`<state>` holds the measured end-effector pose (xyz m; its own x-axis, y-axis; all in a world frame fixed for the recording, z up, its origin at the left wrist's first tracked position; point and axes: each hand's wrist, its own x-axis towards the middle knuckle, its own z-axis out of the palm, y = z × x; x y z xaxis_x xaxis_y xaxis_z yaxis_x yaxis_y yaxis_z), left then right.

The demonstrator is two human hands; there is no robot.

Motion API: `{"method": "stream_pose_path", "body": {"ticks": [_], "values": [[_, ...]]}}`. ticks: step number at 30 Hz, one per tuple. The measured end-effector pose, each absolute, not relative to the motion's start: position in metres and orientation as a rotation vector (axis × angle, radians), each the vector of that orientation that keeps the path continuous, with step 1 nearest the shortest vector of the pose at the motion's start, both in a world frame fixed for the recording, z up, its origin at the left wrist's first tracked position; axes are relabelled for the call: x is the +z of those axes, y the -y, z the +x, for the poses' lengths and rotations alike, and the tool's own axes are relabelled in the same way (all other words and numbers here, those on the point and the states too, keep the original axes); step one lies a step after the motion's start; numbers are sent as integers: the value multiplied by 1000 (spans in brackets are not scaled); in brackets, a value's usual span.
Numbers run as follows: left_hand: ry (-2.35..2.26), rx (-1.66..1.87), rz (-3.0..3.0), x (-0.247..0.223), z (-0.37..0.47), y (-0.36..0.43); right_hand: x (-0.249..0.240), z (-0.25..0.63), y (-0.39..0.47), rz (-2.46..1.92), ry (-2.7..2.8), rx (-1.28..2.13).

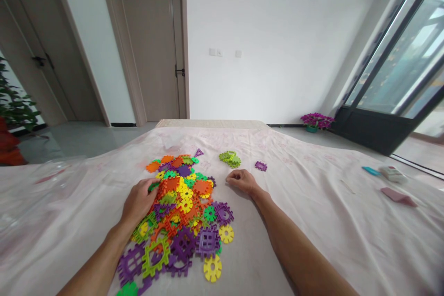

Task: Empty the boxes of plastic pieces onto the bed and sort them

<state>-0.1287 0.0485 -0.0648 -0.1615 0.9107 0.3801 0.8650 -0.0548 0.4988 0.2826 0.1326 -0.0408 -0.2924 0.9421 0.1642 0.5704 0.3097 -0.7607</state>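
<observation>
1. One pale pink sheet (312, 203) covers the whole surface before you.
2. Your heap of coloured interlocking tiles (183, 212) lies near, left of centre.
3. Your left hand (138, 201) rests on the heap's left edge, fingers curled into the tiles; whether they grip one, you cannot tell.
4. Your right hand (243, 180) sits loosely curled on the sheet just right of the heap, holding nothing visible.
5. Green tiles (230, 158) lie farther off.
6. A lone purple tile (261, 166) lies right of them.
</observation>
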Motion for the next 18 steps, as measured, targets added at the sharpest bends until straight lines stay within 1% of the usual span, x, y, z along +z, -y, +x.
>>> {"method": "stream_pose_path", "body": {"ticks": [6,12,14,18], "values": [[-2106,1017,2006,-66,-129,-50,-36,263,-101,-937,2160,1215],[-2084,1000,2022,-67,-131,-50,-23,247,-91,-745,2470,1304],[-2082,1000,2024,-67,-131,-50,-22,249,-93,-738,2461,1393],[-2103,993,2002,-67,-131,-50,-24,252,-94,-901,2339,1518]]}}
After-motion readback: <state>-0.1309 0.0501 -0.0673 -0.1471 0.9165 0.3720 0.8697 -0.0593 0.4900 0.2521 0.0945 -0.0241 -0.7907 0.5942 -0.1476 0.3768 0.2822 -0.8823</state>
